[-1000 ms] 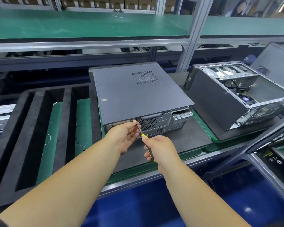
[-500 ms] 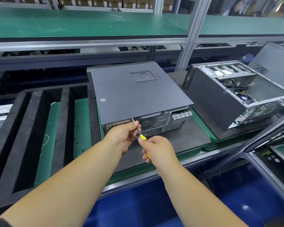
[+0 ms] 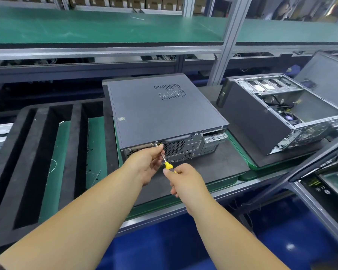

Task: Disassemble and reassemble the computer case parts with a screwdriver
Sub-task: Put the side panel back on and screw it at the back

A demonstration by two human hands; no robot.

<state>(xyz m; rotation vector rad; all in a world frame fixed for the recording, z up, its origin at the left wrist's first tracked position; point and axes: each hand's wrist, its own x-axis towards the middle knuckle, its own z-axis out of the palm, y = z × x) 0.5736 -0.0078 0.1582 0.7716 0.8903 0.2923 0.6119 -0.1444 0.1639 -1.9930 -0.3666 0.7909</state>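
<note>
A closed dark grey computer case (image 3: 160,112) lies flat on a black mat, its rear panel facing me. A yellow-handled screwdriver (image 3: 167,165) points up and left, its tip at a screw (image 3: 157,142) on the upper left of the rear panel. My right hand (image 3: 185,179) grips the yellow handle from below. My left hand (image 3: 146,162) pinches the metal shaft near the tip, right in front of the panel. The handle's lower end is hidden inside my right fist.
A second case (image 3: 281,112) with its side open stands to the right on another mat. Black foam packing (image 3: 41,152) with long slots fills the left of the bench. An upright post (image 3: 224,49) and a green shelf rise behind. A slanted dark panel (image 3: 318,158) crosses the lower right.
Both hands and the screwdriver stay at the same screw. My right hand has shifted slightly on the handle, and the view has drifted a little.
</note>
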